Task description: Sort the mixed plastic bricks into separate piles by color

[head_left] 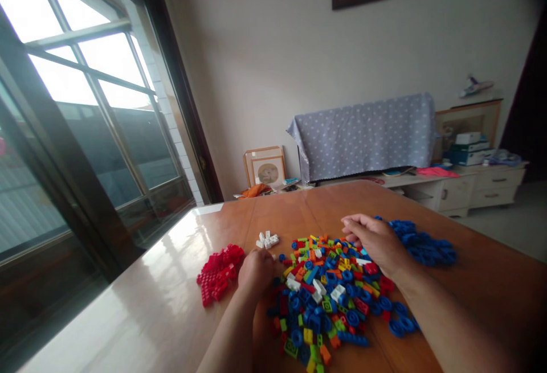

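Note:
A mixed heap of toy building bricks in blue, red, green, orange, yellow and white lies on the wooden table. My left hand is curled at the heap's left edge, between it and a pile of red bricks; its fingertips are mostly hidden. Just beyond that hand sits a small group of white bricks. Over the heap's far right side, my right hand has thumb and fingers pressed together, and whatever they hold is not visible. Blue bricks are piled to its right.
The glossy table reaches toward a low white cabinet by the wall. A dotted cloth covers something wide on the cabinet. Framed pictures lean at the back, and a large glass window is on the left.

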### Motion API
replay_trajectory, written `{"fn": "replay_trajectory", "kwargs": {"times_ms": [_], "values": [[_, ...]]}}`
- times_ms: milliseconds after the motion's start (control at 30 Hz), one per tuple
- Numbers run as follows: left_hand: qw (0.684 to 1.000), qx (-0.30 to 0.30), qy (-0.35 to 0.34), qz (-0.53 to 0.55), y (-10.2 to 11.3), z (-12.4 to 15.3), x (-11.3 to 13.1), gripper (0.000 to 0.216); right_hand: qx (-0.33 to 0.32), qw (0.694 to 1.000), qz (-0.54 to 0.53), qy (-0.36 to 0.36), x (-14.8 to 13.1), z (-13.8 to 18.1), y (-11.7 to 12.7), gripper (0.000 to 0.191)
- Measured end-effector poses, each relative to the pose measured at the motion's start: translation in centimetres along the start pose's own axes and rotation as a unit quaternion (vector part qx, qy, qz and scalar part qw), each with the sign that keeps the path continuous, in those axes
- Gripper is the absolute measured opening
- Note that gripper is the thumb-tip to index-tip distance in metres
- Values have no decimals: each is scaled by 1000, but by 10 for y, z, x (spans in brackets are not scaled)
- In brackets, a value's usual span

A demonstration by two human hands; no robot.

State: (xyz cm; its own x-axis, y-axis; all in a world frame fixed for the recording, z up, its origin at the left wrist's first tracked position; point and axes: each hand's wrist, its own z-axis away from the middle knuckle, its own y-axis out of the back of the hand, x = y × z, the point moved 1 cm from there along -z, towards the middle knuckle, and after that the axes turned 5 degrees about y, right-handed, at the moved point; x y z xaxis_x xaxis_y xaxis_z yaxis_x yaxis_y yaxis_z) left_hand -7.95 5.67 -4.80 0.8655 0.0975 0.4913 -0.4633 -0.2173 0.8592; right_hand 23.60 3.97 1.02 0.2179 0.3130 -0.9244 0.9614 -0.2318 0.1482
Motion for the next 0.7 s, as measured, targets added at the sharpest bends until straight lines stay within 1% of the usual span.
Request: {"fn": "replay_trajectory", "kwargs": {"times_ms": [100, 333, 467, 567, 633, 700], "values": [[1000, -7, -20, 3, -1, -1, 0, 25, -5, 1000, 7, 4, -1, 1, 0, 45], [999, 32, 4, -34, -2, -2, 2, 30, 5, 1000, 11, 12, -1, 0, 2, 44], [998, 29, 19, -60, -2, -3, 2, 32, 5, 1000, 28, 3, 3, -3, 9, 41], [997, 22, 20, -75, -2, -3, 2, 30, -5, 998, 63, -4, 10, -7, 17, 36], [997, 18, 18, -79, -1, -2, 2, 29, -17, 994, 110, 16, 16, -10, 23, 31], [996, 18, 15, -84, 0, -1, 2, 32, -38, 982, 183, 42, 24, -14, 30, 25]]}}
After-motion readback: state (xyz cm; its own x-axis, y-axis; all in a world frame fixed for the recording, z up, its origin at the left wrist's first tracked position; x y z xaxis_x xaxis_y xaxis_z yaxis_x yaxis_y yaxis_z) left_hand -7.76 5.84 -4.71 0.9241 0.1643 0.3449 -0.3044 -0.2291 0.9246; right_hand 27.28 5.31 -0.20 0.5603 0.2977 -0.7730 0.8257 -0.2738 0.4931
